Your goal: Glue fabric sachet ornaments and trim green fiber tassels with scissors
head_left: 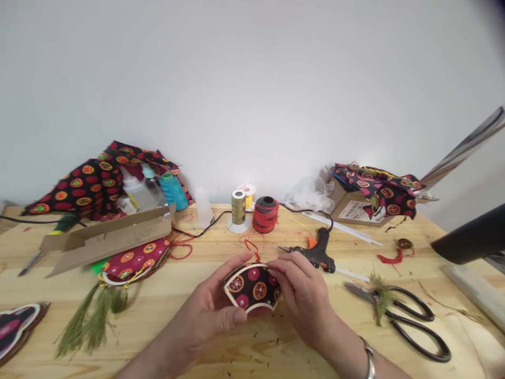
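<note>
Both hands hold a fan-shaped fabric ornament [254, 288] above the wooden table. Its dark cloth carries round red and orange motifs with small pearly beads, framed by a cream edge. My left hand [213, 302] grips its left end, thumb along the lower front and fingers behind. The fingers of my right hand [300, 289] pinch its upper right edge and cover that corner. A red cord [252, 250] runs up from the ornament's top. Just beyond my right hand lies a black glue gun [317, 251] with an orange trigger.
Black-handled scissors [406, 318] lie at right beside a green tassel scrap [379, 297]. Spools of gold thread [238, 208] and red cord [265, 216] stand at the back. A tasselled fabric piece [136, 260] lies left, partly under an open cardboard box [114, 237].
</note>
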Demonstrator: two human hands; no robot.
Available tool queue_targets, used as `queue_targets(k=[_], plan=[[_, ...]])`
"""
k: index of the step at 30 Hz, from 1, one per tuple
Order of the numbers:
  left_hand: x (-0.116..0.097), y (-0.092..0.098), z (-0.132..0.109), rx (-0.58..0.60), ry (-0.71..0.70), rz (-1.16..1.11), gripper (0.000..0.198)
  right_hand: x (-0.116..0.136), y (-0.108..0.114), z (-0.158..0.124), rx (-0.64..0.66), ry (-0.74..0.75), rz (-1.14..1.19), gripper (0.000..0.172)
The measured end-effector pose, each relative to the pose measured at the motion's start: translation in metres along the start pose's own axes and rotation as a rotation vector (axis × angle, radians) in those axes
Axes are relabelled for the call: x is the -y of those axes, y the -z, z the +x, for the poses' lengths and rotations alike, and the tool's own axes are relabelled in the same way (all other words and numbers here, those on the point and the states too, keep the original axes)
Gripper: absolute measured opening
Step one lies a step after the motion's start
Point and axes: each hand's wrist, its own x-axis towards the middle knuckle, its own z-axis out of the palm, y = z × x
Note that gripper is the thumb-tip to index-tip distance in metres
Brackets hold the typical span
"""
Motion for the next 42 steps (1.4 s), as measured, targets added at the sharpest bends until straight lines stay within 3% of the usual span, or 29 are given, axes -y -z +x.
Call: queue_targets(k=[4, 7, 18, 23, 27, 33, 38, 42], plan=[[-0.002, -0.002, -0.001, 0.019, -0.006, 0.1, 0.058, 0.002, 0.001, 0.001, 0.008, -0.052, 0.021, 0.02], [-0.004, -0.004, -0.001, -0.031, -0.018, 0.104, 0.054, 0.003, 0.0, 0.001, -0.022, -0.124, 0.021, 0.019], [-0.003, -0.009, -0.002, -0.047, -0.009, 0.119, 0.049, 0.009, -0.001, 0.002, -0.093, -0.379, 0.08, 0.014], [0.001, -0.009, -0.003, -0.053, -0.054, 0.131, 0.051, 0.01, -0.003, -0.004, -0.065, -0.36, 0.069, 0.015], [0.001, -0.009, -0.001, -0.135, -0.033, 0.105, 0.039, 0.009, -0.003, -0.006, 0.058, -0.223, 0.141, 0.029], [0.0, -0.004, 0.004, -0.268, -0.052, 0.089, 0.025, 0.007, 0.006, 0.005, 0.342, -0.198, 0.293, 0.022], [-0.002, -0.001, 0.004, -0.308, -0.08, 0.101, 0.027, 0.006, 0.01, 0.006, 0.407, -0.176, 0.293, 0.05], [-0.004, -0.002, 0.005, -0.321, -0.095, 0.085, 0.027, 0.006, 0.011, 0.004, 0.428, -0.143, 0.255, 0.047]])
